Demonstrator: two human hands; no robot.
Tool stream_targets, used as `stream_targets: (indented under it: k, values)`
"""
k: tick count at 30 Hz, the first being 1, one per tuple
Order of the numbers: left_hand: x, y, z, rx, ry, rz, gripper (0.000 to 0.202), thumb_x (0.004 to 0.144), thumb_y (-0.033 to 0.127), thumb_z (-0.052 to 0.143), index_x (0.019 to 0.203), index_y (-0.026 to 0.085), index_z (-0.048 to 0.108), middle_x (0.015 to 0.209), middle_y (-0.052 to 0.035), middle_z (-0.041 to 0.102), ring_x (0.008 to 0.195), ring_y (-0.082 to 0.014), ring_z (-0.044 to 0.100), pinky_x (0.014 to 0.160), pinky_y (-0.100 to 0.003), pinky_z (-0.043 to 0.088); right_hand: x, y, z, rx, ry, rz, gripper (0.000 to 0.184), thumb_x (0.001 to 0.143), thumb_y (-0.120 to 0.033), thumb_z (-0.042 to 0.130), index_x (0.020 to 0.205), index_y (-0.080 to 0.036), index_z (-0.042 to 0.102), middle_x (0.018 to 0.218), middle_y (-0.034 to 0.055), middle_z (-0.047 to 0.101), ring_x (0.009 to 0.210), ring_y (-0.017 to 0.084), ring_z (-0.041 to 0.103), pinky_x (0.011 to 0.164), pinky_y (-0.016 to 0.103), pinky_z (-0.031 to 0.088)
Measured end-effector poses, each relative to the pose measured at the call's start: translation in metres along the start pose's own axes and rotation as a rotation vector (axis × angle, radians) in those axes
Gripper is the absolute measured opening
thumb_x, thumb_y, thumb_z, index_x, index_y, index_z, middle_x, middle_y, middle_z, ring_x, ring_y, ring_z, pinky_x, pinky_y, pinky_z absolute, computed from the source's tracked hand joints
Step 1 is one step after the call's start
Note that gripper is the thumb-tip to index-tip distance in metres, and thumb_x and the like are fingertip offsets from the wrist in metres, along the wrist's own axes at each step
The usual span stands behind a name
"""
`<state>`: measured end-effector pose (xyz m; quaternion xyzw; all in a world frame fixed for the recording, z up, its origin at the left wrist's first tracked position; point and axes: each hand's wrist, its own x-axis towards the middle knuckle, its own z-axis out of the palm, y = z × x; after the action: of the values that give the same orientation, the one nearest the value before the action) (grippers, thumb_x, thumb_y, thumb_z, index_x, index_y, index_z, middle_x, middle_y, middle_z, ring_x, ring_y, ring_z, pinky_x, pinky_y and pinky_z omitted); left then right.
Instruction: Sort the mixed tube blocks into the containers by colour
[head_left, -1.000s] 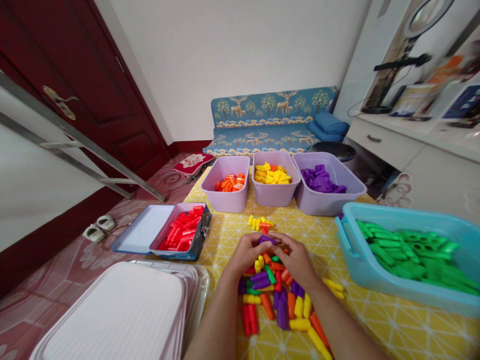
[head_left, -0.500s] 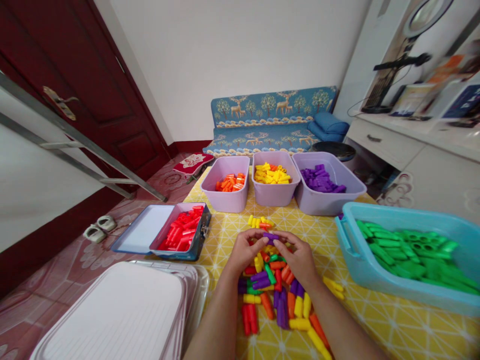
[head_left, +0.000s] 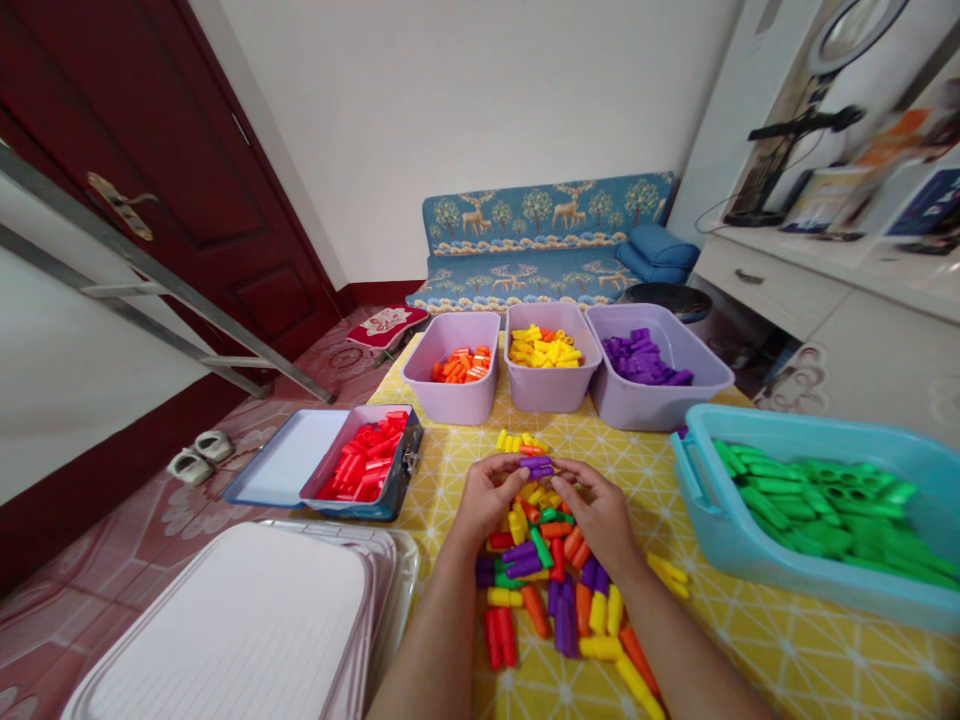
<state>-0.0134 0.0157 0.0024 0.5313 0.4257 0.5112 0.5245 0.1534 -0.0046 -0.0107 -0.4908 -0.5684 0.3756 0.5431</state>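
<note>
Above a mixed pile of colored plastic tube pieces, two purple tube pieces lie side by side between my fingertips. My left hand pinches them at their left end. My right hand has its thumb and fingers closed at their right end. Red, orange, yellow, green and purple pieces spread under and between my forearms. Just beyond my fingers lies a small row of yellow pieces with an orange one.
Lilac bins hold orange, yellow and purple pieces. A turquoise tub of green ones stands right. Left are an open case with red pieces and stacked white lids. A sofa is behind.
The purple pieces have turned between my fingers, so two now show side by side. My fingers have shifted slightly, with the right hand a little farther from the left.
</note>
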Motion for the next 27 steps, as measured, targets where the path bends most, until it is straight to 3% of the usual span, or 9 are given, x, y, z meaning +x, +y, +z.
stream_targets:
  k: [8,21,27]
  values:
    - [0.002,0.001,-0.001,-0.115,0.11,-0.027,0.032,0.068,0.038,0.076,0.089,0.014,0.072,0.091,-0.0096,0.074,0.084,-0.0221,0.068,0.078,-0.033,0.054,0.0,0.005,0.0,0.033,-0.016,0.044,0.03,0.081,-0.039,0.062,0.103,-0.019,0.065,0.086,0.0062,0.072,0.082,0.022,0.069,0.079,0.036,0.054]
    - [0.007,0.003,-0.008,-0.276,0.33,0.052,0.031,0.072,0.033,0.073,0.094,0.012,0.069,0.097,-0.0107,0.073,0.085,-0.0184,0.068,0.083,-0.03,0.05,0.0,0.005,-0.001,0.0,-0.039,0.036,0.031,0.082,-0.041,0.061,0.103,-0.019,0.067,0.09,0.0071,0.073,0.084,0.022,0.068,0.077,0.035,0.053]
    - [0.007,0.002,-0.009,-0.316,0.352,0.064,0.029,0.072,0.034,0.072,0.091,0.013,0.069,0.094,-0.009,0.073,0.086,-0.0181,0.068,0.084,-0.029,0.051,0.0,0.004,-0.002,-0.004,-0.046,0.04,0.029,0.082,-0.04,0.06,0.101,-0.02,0.068,0.09,0.0071,0.073,0.083,0.022,0.068,0.078,0.035,0.053]
